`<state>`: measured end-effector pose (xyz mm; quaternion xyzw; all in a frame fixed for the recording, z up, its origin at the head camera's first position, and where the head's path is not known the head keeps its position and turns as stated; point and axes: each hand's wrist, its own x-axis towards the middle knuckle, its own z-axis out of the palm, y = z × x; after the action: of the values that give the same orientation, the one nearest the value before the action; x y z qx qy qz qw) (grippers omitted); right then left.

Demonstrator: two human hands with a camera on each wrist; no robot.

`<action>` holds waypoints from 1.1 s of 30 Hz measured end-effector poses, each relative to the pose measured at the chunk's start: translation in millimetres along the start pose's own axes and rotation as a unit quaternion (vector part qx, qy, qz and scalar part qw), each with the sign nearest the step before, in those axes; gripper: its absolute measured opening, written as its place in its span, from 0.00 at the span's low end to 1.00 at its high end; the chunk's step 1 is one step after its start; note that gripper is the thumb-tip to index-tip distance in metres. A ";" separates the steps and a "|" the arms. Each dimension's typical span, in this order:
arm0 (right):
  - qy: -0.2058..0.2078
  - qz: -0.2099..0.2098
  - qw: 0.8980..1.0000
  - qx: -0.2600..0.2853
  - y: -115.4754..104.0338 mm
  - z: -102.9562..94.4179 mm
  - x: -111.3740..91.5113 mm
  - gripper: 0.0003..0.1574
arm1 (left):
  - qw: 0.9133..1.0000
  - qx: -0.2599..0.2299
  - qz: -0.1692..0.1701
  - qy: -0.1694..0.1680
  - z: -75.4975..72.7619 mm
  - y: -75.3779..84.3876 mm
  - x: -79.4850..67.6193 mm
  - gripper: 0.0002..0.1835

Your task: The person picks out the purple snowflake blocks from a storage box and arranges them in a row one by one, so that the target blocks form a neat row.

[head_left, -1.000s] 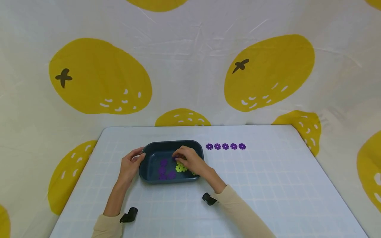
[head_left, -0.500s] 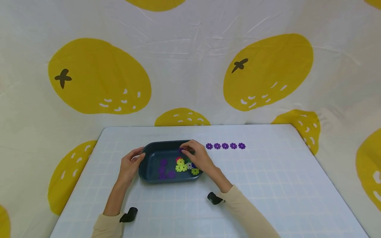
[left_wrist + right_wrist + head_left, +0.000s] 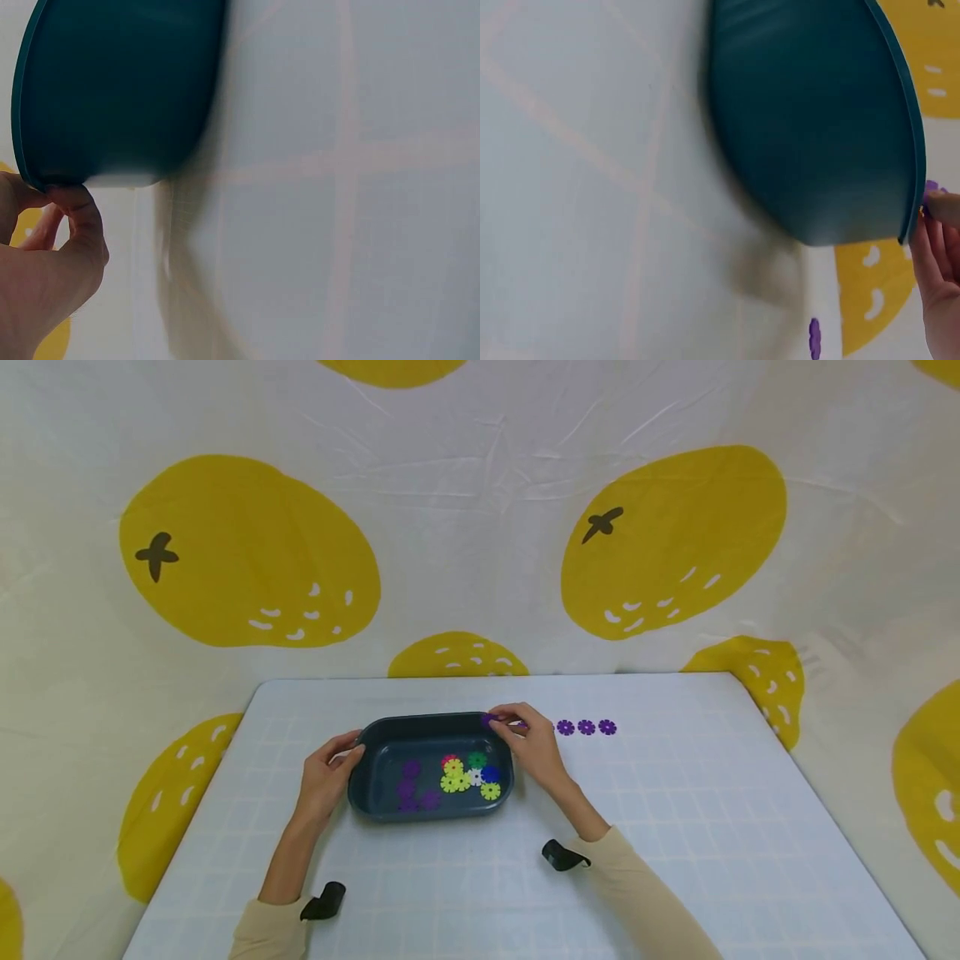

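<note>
A dark teal tray [image 3: 381, 758] stands on the table. My left hand [image 3: 321, 783] pinches its left rim between thumb and fingers, which the left wrist view shows at the rim of the tray [image 3: 112, 90]. My right hand [image 3: 536, 750] is over the tray's back right corner, pinching a purple flower-shaped disc [image 3: 488, 719] between thumb and fingertips. Inside the tray, several purple discs [image 3: 412, 769] lie toward the left. Yellow discs [image 3: 454, 783], a green disc [image 3: 477, 761], a blue disc [image 3: 491, 774], a white disc [image 3: 476, 777] and a partly covered red disc [image 3: 449, 761] lie right of them.
Right of the tray, a row of purple discs [image 3: 587, 727] lies on the white gridded table [image 3: 675, 827], its left end partly hidden behind my right hand. A cloth with yellow fruit prints [image 3: 247, 552] hangs behind the table. Black cameras [image 3: 324, 902] sit at both wrists.
My right hand has lifted a purple disc from inside the tray and moved right and back to its corner, uncovering the coloured discs. The left hand stays on the rim.
</note>
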<state>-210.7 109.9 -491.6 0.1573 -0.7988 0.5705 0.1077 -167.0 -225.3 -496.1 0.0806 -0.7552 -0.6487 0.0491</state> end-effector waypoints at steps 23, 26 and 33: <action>0.127 0.078 0.988 0.029 -1.1 -70.2 -8.4 0.16 | 1.000 0.005 -0.009 -0.009 -1.5 -0.1 0.6 0.23; 0.141 0.091 0.985 0.031 1.9 -78.7 -9.5 0.16 | 1.000 0.004 -0.004 -0.008 -1.1 0.6 0.3 0.23; 0.173 0.129 0.976 0.023 25.2 -98.6 -11.3 0.18 | 1.000 0.008 -0.005 -0.007 -1.7 -1.5 2.1 0.23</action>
<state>-210.4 212.0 -485.5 -0.0457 -0.7681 0.6167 0.1659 -168.6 -227.6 -497.5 0.0801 -0.7601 -0.6436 0.0405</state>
